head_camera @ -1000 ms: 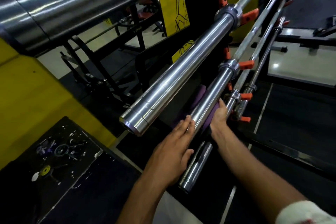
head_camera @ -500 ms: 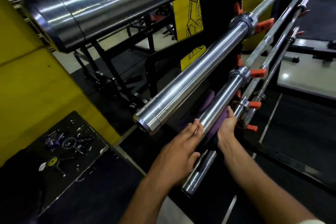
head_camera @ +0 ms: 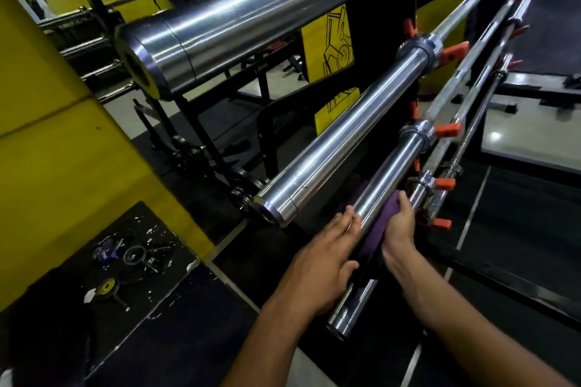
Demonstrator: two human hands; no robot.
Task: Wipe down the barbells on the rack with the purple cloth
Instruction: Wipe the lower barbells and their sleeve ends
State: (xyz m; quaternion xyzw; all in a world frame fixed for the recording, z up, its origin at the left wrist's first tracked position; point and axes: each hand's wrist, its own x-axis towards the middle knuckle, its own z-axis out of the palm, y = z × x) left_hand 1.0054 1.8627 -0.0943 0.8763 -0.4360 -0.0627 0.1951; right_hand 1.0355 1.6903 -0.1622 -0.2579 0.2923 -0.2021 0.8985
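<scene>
Barbell sleeve [head_camera: 388, 181], third from the top on the black rack [head_camera: 382, 94], gets a wipe: the right hand [head_camera: 398, 231] grips the purple cloth [head_camera: 382, 225] wrapped under it, while the left hand [head_camera: 323, 256] rests flat, fingers [head_camera: 345, 218] straight, alongside. Cloth bunching near the collar [head_camera: 416, 133] may leave steel unwiped, or snag on an orange peg [head_camera: 448, 129]

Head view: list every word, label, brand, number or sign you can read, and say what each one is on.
No readable text anywhere in this view.
Yellow panel on the rack: only a black line drawing, no letters.
Barbell sleeves: bare chrome, no engraving visible.
Purple cloth and orange pegs: no marks.
Small items on the black mat: too small and blurred to read.
</scene>
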